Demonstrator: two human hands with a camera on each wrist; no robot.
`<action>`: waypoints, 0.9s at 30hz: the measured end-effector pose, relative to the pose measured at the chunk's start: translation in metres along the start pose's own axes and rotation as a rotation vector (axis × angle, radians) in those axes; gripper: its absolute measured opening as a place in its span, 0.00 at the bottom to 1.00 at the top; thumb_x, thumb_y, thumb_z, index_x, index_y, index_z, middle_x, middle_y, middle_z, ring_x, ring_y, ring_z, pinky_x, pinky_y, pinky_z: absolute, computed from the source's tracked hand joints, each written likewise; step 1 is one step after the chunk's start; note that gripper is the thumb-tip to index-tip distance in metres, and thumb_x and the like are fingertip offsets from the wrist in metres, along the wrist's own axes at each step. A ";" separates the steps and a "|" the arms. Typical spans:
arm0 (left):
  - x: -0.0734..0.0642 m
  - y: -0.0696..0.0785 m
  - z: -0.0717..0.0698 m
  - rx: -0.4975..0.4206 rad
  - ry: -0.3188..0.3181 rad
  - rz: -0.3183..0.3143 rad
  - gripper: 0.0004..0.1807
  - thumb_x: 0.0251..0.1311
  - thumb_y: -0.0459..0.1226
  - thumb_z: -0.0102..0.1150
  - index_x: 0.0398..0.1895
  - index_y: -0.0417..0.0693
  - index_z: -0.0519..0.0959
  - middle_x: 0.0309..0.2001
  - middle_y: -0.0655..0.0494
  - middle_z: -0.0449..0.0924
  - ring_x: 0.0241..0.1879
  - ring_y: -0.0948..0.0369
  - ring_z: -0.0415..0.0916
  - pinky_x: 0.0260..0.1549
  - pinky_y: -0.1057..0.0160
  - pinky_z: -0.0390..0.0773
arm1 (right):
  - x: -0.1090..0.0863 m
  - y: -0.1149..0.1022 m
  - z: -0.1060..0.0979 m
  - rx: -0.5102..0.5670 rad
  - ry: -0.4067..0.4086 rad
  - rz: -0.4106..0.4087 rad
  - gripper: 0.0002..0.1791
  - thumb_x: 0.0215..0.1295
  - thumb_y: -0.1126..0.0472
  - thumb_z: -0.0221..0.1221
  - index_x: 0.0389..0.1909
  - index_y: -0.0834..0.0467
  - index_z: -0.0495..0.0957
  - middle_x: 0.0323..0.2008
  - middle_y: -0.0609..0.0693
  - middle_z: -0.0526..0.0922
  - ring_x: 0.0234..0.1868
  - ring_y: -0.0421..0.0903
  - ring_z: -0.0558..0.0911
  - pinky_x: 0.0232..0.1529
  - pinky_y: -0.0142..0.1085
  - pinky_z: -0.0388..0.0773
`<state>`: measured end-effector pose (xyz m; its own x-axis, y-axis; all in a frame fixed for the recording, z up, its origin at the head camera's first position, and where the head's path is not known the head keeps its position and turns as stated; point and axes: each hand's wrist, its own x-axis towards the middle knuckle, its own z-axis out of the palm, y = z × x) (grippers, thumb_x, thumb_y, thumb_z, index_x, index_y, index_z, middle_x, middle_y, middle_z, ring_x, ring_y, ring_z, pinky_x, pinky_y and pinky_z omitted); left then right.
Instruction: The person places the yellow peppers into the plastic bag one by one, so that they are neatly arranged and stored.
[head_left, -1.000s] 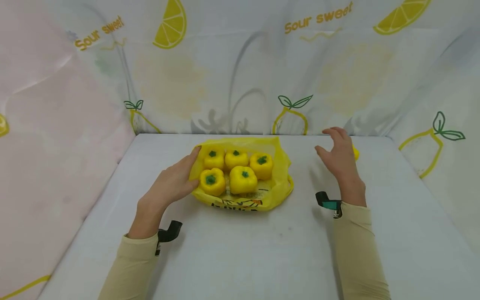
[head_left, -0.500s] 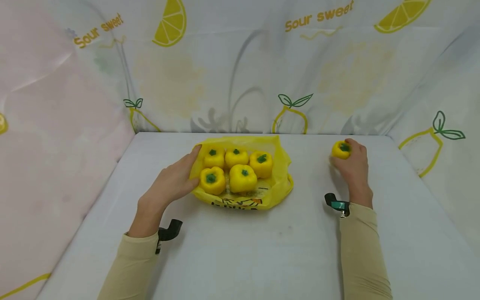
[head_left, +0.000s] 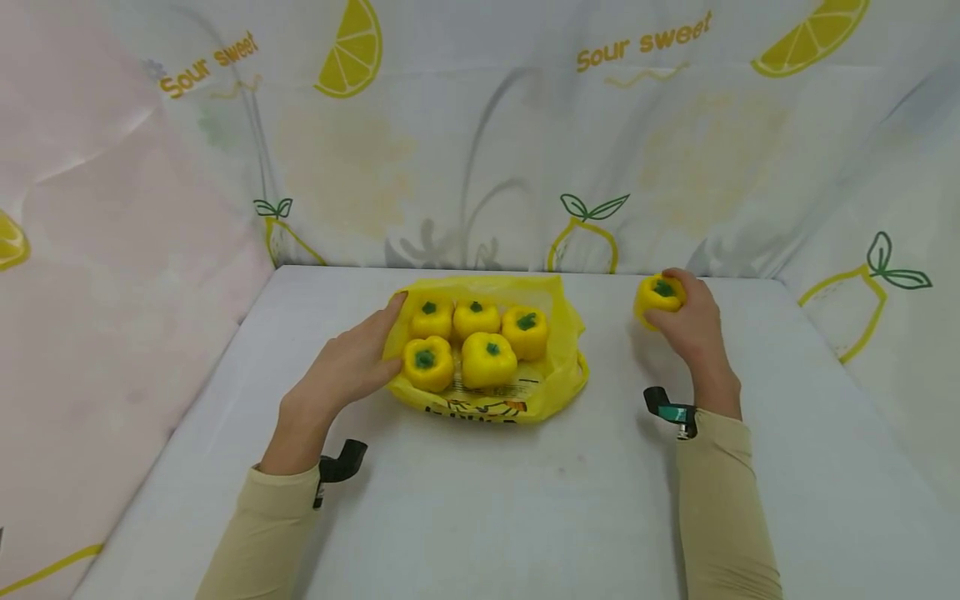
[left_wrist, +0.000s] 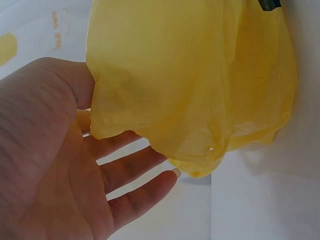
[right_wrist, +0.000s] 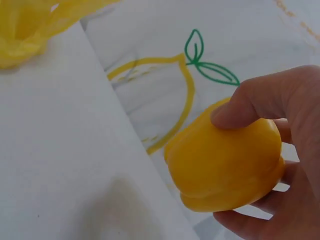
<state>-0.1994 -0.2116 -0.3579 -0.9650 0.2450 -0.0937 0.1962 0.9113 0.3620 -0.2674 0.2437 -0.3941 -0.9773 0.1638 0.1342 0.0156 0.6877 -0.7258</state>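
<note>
My right hand [head_left: 693, 325] grips a yellow bell pepper [head_left: 656, 298] with a green stem, thumb on one side and fingers on the other. In the right wrist view the pepper [right_wrist: 225, 160] is over the table's far edge. At the left rim of a yellow plastic bag [head_left: 562, 379] is my left hand [head_left: 345, 362], its thumb and fingers spread along the mouth. The left wrist view has the bag wall [left_wrist: 165, 75] covering the thumb tip and some fingertips, with the other fingers [left_wrist: 142, 197] fairly straight. Inside the bag sit several yellow bell peppers [head_left: 487, 360].
The bag lies on a white table [head_left: 487, 517], left of centre near the back. A printed lemon curtain [head_left: 465, 150] hangs right behind the table's far edge. Black wrist cameras [head_left: 345, 461] stick out from both cuffs.
My right hand has reached down, taken hold of the yellow bell pepper at the back right and carried it a little left. My left hand has stayed at the bag's rim.
</note>
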 end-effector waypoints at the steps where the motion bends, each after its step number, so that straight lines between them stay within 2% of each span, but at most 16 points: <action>1: 0.000 0.000 0.000 0.001 0.001 0.001 0.46 0.66 0.40 0.50 0.81 0.59 0.37 0.78 0.45 0.53 0.72 0.41 0.61 0.63 0.33 0.66 | -0.001 -0.005 -0.001 0.019 0.000 -0.024 0.39 0.57 0.60 0.61 0.72 0.55 0.62 0.68 0.62 0.66 0.61 0.61 0.66 0.62 0.58 0.65; 9: 0.000 -0.001 -0.001 0.001 0.007 0.003 0.45 0.66 0.40 0.49 0.81 0.59 0.37 0.78 0.46 0.54 0.72 0.41 0.62 0.63 0.33 0.67 | -0.018 -0.059 -0.005 0.140 -0.050 -0.183 0.38 0.57 0.63 0.65 0.70 0.51 0.64 0.68 0.57 0.67 0.60 0.57 0.68 0.62 0.54 0.69; 16: 0.001 -0.002 0.001 -0.003 0.012 0.013 0.46 0.66 0.40 0.50 0.81 0.59 0.37 0.78 0.46 0.54 0.72 0.42 0.62 0.63 0.34 0.67 | -0.033 -0.091 0.010 0.161 -0.167 -0.406 0.37 0.56 0.69 0.65 0.68 0.55 0.66 0.66 0.56 0.70 0.58 0.54 0.71 0.64 0.54 0.69; 19: 0.002 -0.003 0.001 0.000 0.014 0.017 0.46 0.66 0.41 0.50 0.81 0.59 0.37 0.78 0.46 0.54 0.72 0.42 0.62 0.63 0.34 0.67 | -0.039 -0.102 0.019 0.127 -0.247 -0.484 0.37 0.55 0.69 0.65 0.68 0.55 0.67 0.66 0.54 0.71 0.59 0.53 0.72 0.65 0.53 0.70; 23: 0.003 -0.003 0.002 0.002 0.015 0.020 0.45 0.66 0.41 0.50 0.81 0.59 0.38 0.78 0.46 0.55 0.72 0.42 0.62 0.63 0.34 0.68 | -0.046 -0.112 0.030 0.067 -0.392 -0.542 0.37 0.52 0.68 0.64 0.67 0.53 0.68 0.66 0.51 0.71 0.61 0.51 0.71 0.65 0.51 0.70; 27: 0.003 -0.003 0.002 0.000 0.009 0.016 0.45 0.66 0.41 0.49 0.81 0.59 0.37 0.78 0.46 0.55 0.72 0.42 0.62 0.63 0.34 0.68 | -0.052 -0.118 0.037 0.011 -0.572 -0.519 0.38 0.48 0.68 0.62 0.65 0.50 0.68 0.65 0.49 0.71 0.58 0.50 0.72 0.60 0.47 0.72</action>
<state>-0.2024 -0.2130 -0.3606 -0.9633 0.2565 -0.0792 0.2117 0.9074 0.3631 -0.2268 0.1280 -0.3408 -0.8159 -0.5708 0.0919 -0.4738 0.5690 -0.6721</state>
